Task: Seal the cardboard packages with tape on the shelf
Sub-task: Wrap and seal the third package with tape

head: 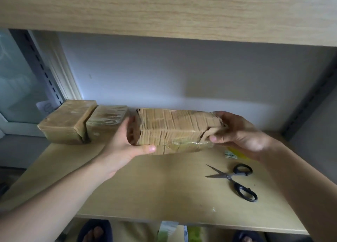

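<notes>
Holding the cardboard package (175, 130) between us, we have our left hand (125, 146) cupped round its left end, thumb under the front edge, and our right hand (238, 134) pinching the torn flaps at its right end. It hangs just above the shelf (145, 187), long axis running left to right. The scissors (237, 181) lie open nearer our right hand, below the package.
</notes>
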A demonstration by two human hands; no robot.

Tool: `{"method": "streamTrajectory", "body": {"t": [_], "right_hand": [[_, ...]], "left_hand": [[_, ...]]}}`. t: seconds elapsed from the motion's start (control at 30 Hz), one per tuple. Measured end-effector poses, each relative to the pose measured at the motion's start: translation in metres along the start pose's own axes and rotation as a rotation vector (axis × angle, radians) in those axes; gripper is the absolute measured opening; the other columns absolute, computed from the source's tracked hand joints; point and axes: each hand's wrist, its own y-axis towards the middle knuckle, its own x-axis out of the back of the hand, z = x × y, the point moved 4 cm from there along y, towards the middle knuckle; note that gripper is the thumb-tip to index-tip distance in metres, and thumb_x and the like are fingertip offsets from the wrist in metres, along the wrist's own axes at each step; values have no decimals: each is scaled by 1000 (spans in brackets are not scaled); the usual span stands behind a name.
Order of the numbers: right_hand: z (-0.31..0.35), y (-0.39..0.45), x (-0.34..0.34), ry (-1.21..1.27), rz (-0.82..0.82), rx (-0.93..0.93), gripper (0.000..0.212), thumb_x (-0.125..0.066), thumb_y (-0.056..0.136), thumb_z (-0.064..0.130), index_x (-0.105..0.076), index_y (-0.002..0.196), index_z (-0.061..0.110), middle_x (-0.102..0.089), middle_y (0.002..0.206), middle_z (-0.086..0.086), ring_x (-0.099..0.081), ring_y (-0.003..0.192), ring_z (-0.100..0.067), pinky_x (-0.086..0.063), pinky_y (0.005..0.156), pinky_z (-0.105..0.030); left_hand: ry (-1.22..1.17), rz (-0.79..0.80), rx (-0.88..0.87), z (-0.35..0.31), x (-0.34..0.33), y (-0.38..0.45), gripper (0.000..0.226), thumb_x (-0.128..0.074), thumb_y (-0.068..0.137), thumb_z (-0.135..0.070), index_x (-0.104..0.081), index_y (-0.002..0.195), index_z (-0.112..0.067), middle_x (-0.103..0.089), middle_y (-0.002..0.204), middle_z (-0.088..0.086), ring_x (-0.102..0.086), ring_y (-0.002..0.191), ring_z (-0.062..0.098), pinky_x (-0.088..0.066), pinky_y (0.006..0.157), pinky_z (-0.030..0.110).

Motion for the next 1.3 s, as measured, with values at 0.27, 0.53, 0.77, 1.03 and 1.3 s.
{"method": "streamTrajectory", "body": {"t": [0.27,0.53,0.77,1.03,1.3], "right_hand": [[-12,4,-11,-691,-270,155,70,-88,61,1,-47,106,36,-57,110,6,-59,98,-20,-52,72,-34],[-19,-1,-28,-935,-284,187,73,-91,63,11,-41,114,29,-38,115,5,-50,100,-20,-43,80,-29],[-23,-6,-31,-923,-120,156,54,-86,71,55,-52,106,32,-42,112,10,-47,95,-2,-33,74,-6],[-15,-25,-44,-1048,-181,242,36,-81,79,41,-60,106,29,-52,109,6,-48,104,-20,-41,89,-32],[-11,-57,-51,-947,-279,348,25,-74,85,28,-63,107,26,-60,99,10,-54,95,-12,-42,80,-25]], "left_hand": [[687,-286,-359,-1,-1,10,89,-101,52,-24,-55,128,-30,-49,121,-7,-50,110,8,-35,89,15],[641,-144,-324,15,-7,15,94,-95,65,-20,-41,141,-34,-45,132,-4,-52,110,8,-37,99,16],[621,77,-214,27,-4,4,95,-84,79,-41,-26,153,-32,-25,146,-14,-26,139,0,-21,117,25],[758,53,-139,10,1,-8,63,-53,95,-59,-36,150,-34,-32,144,-7,-39,137,12,-33,114,35],[716,-73,-446,-45,-26,-42,36,-56,93,-41,-61,125,-25,-54,123,-7,-52,122,14,-40,105,33]]}}
